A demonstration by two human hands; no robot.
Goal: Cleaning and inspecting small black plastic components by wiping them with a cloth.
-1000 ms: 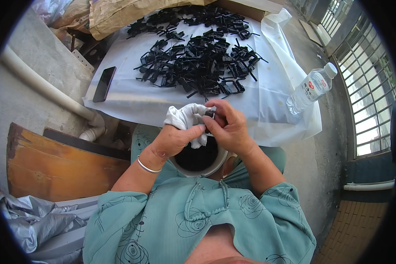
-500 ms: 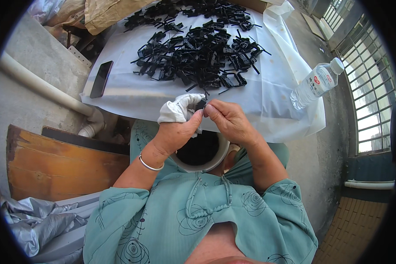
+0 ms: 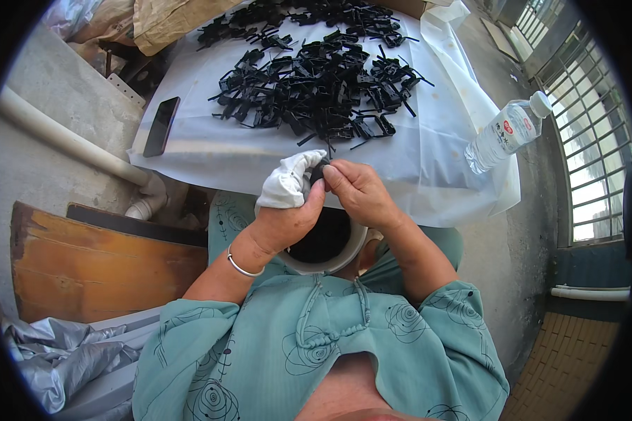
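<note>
Over the near edge of the table my two hands meet. My left hand has a white cloth covering over its fingers, its thumb left bare, and is closed on a small black plastic part. At the same part, my right hand is bare, thumb and forefinger pinched together on its right side. The fingers hide most of the part. Below the hands, between my knees, stands a pale bucket with dark contents I cannot make out singly. Just beyond them lies a heap of black plastic parts.
White plastic sheeting covers the table. A dark phone lies at its left, and a clear water bottle at its right. A pale pipe and a wooden board are on my left; a barred window is on the right.
My left hand has tilted and shifted slightly right, its cloth-covered fingers closing further round the black part. My right hand has barely moved and keeps its pinch.
</note>
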